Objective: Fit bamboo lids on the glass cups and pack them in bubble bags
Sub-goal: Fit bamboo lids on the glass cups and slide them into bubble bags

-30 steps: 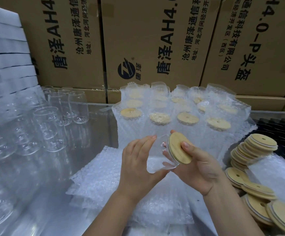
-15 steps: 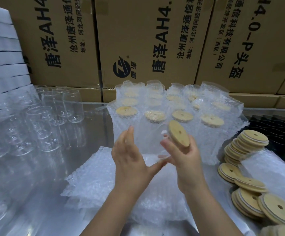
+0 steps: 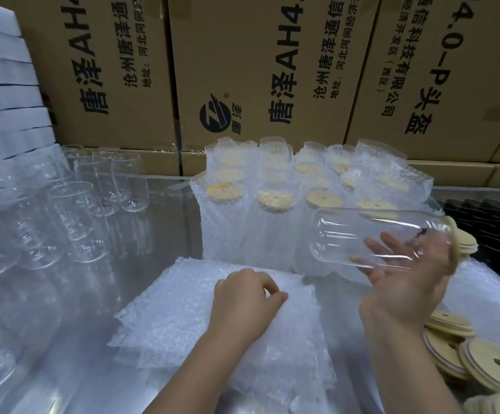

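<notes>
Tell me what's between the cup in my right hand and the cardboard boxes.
Rows of lidded cups in bubble bags stand there, per the head view.

left hand (image 3: 245, 300): palm down, fingers pinching | right hand (image 3: 404, 282): raised, fingers spread, gripping

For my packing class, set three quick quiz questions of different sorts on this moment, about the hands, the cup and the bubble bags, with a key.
1. True or false: the glass cup in the right hand already carries its bamboo lid.
2. How does that cup lie? A) upright on the table B) on its side, held in the air C) inside a bubble bag
3. In a few words: what is the left hand pinching?
Key: 1 true. 2 B. 3 The top bubble bag lying in front of the person.
</notes>
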